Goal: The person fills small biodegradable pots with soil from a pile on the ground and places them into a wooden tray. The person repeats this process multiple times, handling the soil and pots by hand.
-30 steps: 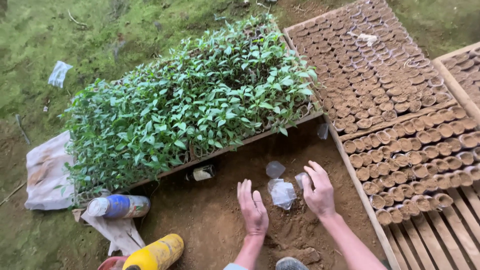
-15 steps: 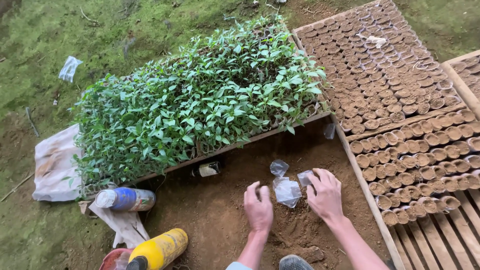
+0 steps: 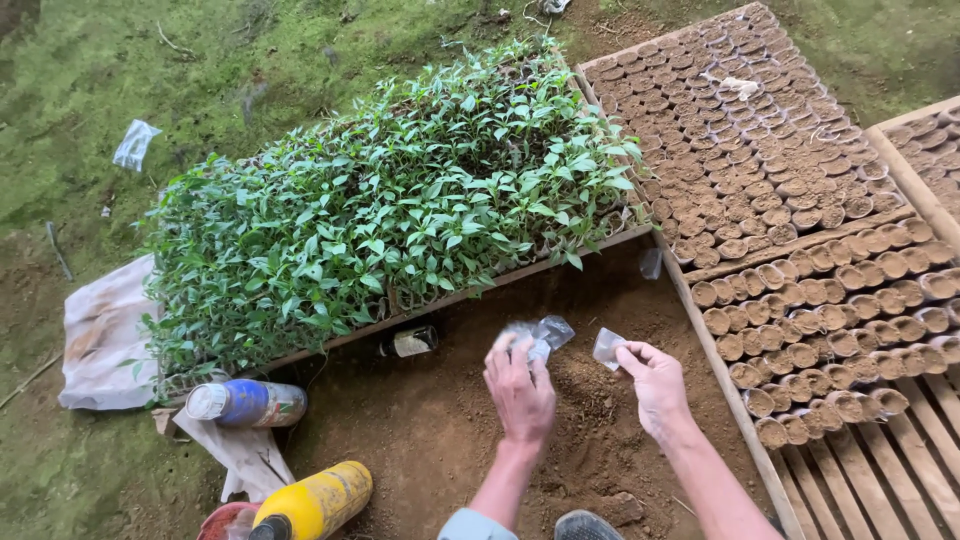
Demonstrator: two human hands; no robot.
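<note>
Clear plastic seedling bags, flimsy and featherlight, lie on the loose soil (image 3: 440,430). My left hand (image 3: 520,392) pinches the bag pile (image 3: 535,335) at its 12 o'clock; my right hand (image 3: 657,385) grips one small bag (image 3: 606,346) by its edge, which looks like the best place to hold it.

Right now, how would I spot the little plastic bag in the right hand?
Find the big tray of leafy green seedlings; below it lies bare brown soil. There the right hand pinches a small clear plastic bag at its fingertips. The other clear bags sit under the left hand.
</note>
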